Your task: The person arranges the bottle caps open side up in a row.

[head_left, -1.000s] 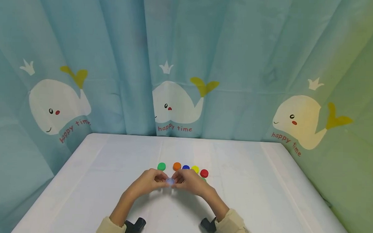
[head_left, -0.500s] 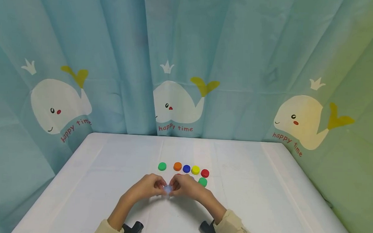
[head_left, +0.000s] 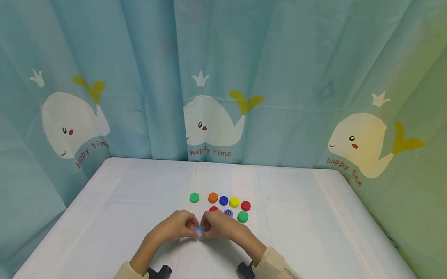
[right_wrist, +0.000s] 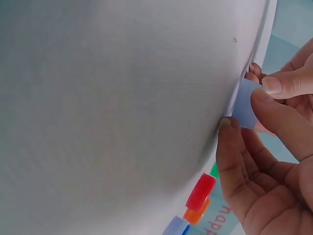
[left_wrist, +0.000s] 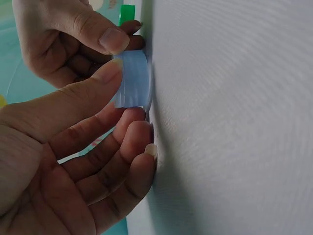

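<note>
A translucent pale blue bottle cap (head_left: 199, 230) is between my two hands at the near side of the row of caps. My left hand (head_left: 174, 227) pinches its left side, and from the right my right hand (head_left: 220, 226) pinches it too. In the left wrist view the cap (left_wrist: 133, 81) stands on edge at the white tabletop, the left thumb against its face. The right wrist view has the cap (right_wrist: 244, 104) by the right thumb, fingertips close to the table surface. Behind the right hand, a red cap (head_left: 213, 208) is partly hidden.
On the white table (head_left: 302, 224), a back row holds a green cap (head_left: 194, 197), an orange cap (head_left: 213, 198), a blue cap (head_left: 223, 200), a yellow cap (head_left: 234, 202) and a red cap (head_left: 246, 206). Nearer are a lilac cap with a spiral (head_left: 228, 213) and another green cap (head_left: 242, 217).
Both hands have drawn the pale blue cap toward the person and slightly left. The lilac cap, the nearer green cap and part of the nearer red cap have come into view behind them.
</note>
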Motion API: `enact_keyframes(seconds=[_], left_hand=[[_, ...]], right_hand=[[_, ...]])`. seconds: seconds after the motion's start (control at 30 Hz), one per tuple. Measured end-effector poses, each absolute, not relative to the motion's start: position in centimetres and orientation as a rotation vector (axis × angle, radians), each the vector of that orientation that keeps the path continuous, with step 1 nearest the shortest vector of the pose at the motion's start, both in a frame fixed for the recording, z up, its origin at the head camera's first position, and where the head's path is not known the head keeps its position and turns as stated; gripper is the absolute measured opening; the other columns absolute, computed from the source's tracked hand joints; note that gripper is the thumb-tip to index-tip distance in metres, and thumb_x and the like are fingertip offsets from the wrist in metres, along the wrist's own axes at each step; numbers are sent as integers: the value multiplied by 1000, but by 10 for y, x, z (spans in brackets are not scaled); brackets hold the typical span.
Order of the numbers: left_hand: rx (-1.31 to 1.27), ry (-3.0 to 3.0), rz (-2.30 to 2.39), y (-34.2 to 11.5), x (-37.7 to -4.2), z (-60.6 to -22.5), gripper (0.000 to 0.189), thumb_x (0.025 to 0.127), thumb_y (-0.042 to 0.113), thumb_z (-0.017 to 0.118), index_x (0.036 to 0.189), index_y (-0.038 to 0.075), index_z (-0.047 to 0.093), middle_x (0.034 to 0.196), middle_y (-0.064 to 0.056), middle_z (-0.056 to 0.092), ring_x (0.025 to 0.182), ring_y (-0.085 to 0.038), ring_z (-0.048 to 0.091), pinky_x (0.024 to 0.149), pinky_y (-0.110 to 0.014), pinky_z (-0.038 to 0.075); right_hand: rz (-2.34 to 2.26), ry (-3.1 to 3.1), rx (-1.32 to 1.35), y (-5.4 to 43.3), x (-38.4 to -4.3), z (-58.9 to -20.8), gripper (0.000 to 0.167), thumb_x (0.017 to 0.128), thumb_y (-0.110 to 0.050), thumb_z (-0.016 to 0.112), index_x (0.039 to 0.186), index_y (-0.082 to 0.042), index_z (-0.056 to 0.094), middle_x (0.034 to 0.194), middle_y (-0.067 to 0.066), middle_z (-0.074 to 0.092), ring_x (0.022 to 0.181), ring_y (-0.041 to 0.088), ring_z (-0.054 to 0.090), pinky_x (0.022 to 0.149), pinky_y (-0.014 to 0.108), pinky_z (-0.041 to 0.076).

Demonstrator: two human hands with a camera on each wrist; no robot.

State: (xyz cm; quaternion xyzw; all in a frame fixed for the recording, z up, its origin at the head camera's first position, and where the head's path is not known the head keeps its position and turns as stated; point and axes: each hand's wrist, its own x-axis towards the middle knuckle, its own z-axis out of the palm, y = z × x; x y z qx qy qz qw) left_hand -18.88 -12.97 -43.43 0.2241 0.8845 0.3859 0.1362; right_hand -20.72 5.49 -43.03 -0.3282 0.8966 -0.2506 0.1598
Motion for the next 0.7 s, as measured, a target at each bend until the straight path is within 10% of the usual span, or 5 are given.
enact_keyframes(seconds=[0.7], left_hand=[[646,2597,1113,-132,-189,-442,22,76,12,79,92,2,67,68,5,54,63,-11,49,58,-22,42]], right_hand=[[-718,2573,-888,52,-204,-430,27,75,-11,80,93,-8,61,73,-10,56,66,3,51,64,15,45]])
